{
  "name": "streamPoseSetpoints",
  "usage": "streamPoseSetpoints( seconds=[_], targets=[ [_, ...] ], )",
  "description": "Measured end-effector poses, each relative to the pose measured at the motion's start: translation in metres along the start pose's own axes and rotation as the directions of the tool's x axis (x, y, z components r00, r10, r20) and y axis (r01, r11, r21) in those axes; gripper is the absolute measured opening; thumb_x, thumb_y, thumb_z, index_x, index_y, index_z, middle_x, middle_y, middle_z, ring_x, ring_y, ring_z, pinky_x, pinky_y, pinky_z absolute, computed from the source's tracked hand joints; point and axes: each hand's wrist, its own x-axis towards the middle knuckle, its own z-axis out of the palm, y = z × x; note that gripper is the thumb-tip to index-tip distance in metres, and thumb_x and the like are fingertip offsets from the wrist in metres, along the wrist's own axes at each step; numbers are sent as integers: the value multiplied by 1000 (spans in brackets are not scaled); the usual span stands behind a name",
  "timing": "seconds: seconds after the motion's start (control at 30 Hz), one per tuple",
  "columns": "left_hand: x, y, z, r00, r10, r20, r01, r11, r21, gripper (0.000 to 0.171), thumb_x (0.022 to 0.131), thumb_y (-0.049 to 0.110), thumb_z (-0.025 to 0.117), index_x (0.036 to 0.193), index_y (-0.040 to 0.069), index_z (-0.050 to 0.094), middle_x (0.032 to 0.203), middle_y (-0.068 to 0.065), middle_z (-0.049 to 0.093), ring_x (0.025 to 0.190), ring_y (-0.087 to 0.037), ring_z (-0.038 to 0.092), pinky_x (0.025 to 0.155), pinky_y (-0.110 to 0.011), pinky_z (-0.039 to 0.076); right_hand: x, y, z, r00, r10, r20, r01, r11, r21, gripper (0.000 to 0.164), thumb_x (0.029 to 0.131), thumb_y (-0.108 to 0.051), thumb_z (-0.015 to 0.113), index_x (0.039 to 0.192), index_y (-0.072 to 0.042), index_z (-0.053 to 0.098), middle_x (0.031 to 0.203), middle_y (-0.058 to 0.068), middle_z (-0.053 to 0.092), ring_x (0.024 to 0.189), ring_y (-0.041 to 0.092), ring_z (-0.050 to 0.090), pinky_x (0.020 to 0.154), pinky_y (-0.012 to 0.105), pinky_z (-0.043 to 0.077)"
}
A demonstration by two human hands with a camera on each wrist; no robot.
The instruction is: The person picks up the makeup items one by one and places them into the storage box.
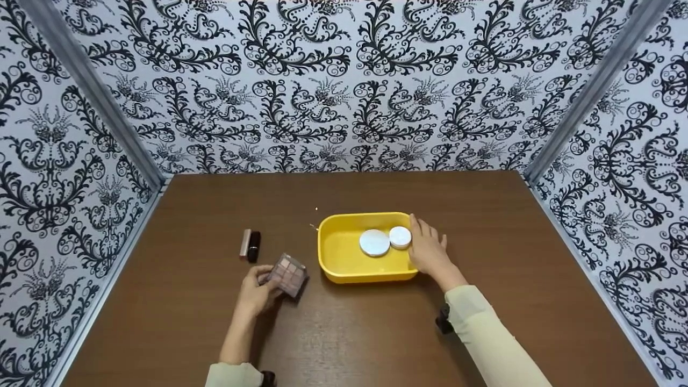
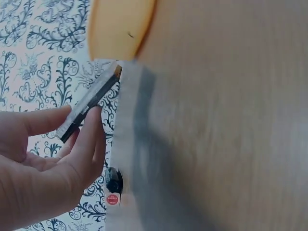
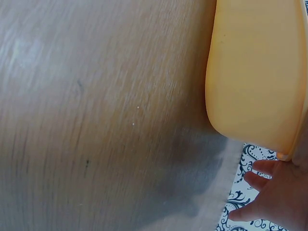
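Observation:
My left hand pinches an eyeshadow palette between thumb and fingers, tilted above the table left of a yellow tub. Its clear lid shows several pinkish-brown pans. In the left wrist view the palette appears edge-on. My right hand rests against the tub's right end, with some fingers spread outside the rim. The right wrist view shows the tub's outer wall and those extended fingers. Inside the tub, a larger white round container lies beside a smaller one.
Left of the tub, a slim pinkish tube and a black lipstick-like tube lie side by side on the brown table. Patterned walls enclose the table at the back and both sides.

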Motion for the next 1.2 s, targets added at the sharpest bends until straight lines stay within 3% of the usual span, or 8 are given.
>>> streamPoseSetpoints(
  seconds=[0.1, 0.2, 0.37, 0.53, 0.77, 0.93, 1.2],
  targets=[
    [-1, 3, 2, 999, -52, 15, 53, 989, -140, 39, 95, -6, 56, 130, -15, 41, 115, -28, 64, 83, -7, 64, 72, -21, 59, 0, 0, 0, 1000, 3, 6, -3, 1000, 0, 73, 100, -13, 46, 161, -10, 6, 163, 23, 18, 148, 48, 19, 115, 76, 9],
    [-2, 6, 4, 995, -94, 41, 101, 961, -259, 41, 96, -4, 55, 133, -13, 38, 114, -20, 65, 83, -7, 66, 74, -21, 59, 0, 0, 0, 1000, 3, 6, -3, 1000, 1, 73, 101, -14, 46, 161, -10, 6, 163, 23, 18, 148, 48, 18, 115, 76, 9],
    [0, 11, 9, 992, -84, 96, 115, 911, -396, 48, 98, -5, 49, 141, -14, 29, 125, -23, 56, 91, -9, 66, 83, -25, 60, 0, 0, -1, 1000, -1, 3, 1, 1000, 5, 72, 101, -14, 47, 161, -9, 6, 163, 23, 18, 148, 48, 19, 115, 77, 9],
    [-1, 14, 12, 989, -58, 138, 111, 902, -417, 57, 99, -4, 45, 150, -5, 21, 132, -18, 49, 97, -7, 64, 87, -25, 59, 1, 1, -1, 1000, 14, 19, -14, 1000, 7, 73, 101, -13, 45, 161, -11, 4, 163, 23, 17, 149, 48, 16, 116, 76, 7],
    [-2, 18, 18, 982, -59, 179, 132, 893, -430, 65, 99, -4, 45, 157, 7, 17, 124, -8, 52, 97, -8, 63, 86, -25, 58, 2, 1, 0, 999, 19, 26, -20, 1000, 8, 73, 101, -12, 45, 161, -12, 3, 164, 23, 16, 149, 48, 16, 116, 76, 7],
    [-1, 24, 25, 978, -51, 200, 135, 890, -436, 73, 96, -6, 42, 159, 14, 13, 131, -14, 45, 101, -12, 61, 89, -28, 58, 2, 1, -1, 999, 22, 33, -23, 1000, 7, 73, 102, -14, 45, 161, -12, 2, 164, 23, 14, 149, 48, 15, 116, 75, 7],
    [0, 29, 37, 973, -41, 226, 145, 873, -466, 71, 96, -6, 38, 159, 14, 14, 146, -25, 32, 109, -18, 58, 94, -35, 58, 2, 0, -1, 998, 30, 49, -31, 999, 15, 73, 102, -14, 45, 161, -12, 1, 165, 22, 13, 150, 47, 13, 117, 74, 6]
  ],
)
